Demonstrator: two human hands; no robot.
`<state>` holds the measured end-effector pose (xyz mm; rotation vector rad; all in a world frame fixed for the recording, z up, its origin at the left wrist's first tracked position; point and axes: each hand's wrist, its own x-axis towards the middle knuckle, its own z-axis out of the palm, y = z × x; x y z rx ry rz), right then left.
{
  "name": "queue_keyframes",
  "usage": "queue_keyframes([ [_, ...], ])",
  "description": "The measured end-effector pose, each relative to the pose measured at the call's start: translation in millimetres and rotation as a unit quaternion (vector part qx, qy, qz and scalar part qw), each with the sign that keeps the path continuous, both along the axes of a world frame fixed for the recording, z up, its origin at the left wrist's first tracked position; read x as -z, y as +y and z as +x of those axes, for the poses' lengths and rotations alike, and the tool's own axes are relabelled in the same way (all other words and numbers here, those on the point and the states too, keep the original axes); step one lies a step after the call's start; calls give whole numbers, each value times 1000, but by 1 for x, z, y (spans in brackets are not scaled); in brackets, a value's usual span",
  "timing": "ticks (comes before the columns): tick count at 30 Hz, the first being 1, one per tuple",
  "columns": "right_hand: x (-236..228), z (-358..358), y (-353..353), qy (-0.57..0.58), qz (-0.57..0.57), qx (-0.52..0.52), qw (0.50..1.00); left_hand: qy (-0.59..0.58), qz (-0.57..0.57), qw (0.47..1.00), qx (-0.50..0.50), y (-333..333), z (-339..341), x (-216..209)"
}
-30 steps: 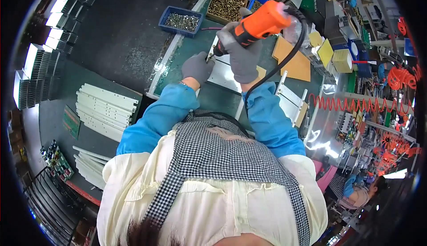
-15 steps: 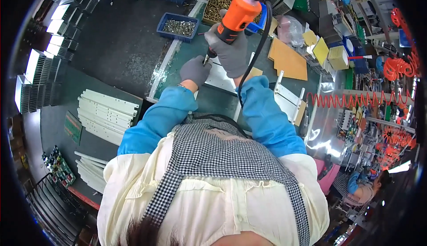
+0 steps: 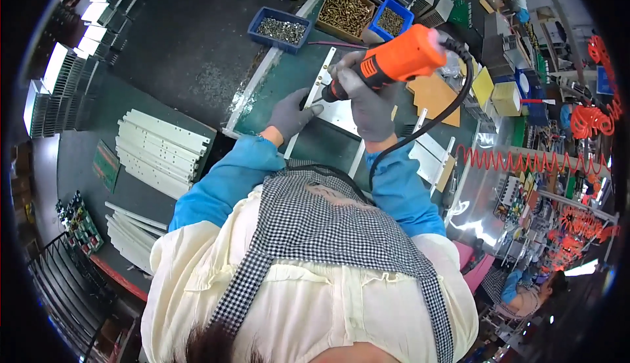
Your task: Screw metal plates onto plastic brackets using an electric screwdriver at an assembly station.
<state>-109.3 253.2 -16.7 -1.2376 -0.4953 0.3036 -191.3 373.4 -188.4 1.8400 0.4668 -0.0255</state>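
My gloved right hand (image 3: 371, 106) is wrapped round an orange and black electric screwdriver (image 3: 401, 58), tilted with its back end up to the right. The tip points down left, close to the fingers of my gloved left hand (image 3: 289, 117). Those fingers close on a narrow white metal rail (image 3: 321, 77) that has brass-coloured screws in its far part. Between the hands lies a white metal panel (image 3: 341, 115), partly covered by the right hand. A black cord (image 3: 453, 104) loops from the screwdriver down past my right forearm. The exact tip contact is hidden by the fingers.
Beyond my hands stand a carton of brass-coloured screws (image 3: 342, 14), a blue bin (image 3: 392, 20) and a darker bin of small metal parts (image 3: 281, 29). White rails (image 3: 161, 153) lie stacked at left. Brown cardboard (image 3: 436, 100) and another white frame (image 3: 430, 153) are at right.
The screwdriver has swung from nearly upright to leaning right, and its tip has shifted slightly right. My left hand has moved a little along the rail. The whole view has shifted slightly.
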Motion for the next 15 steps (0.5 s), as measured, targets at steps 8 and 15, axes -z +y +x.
queue_keyframes([
  [8,15,-13,-5,24,22,12,999,-17,3,1000,-7,-2,-4,-7],
  [15,11,-23,-1,42,-5,-10,999,10,56,998,12,0,-3,-5],
])
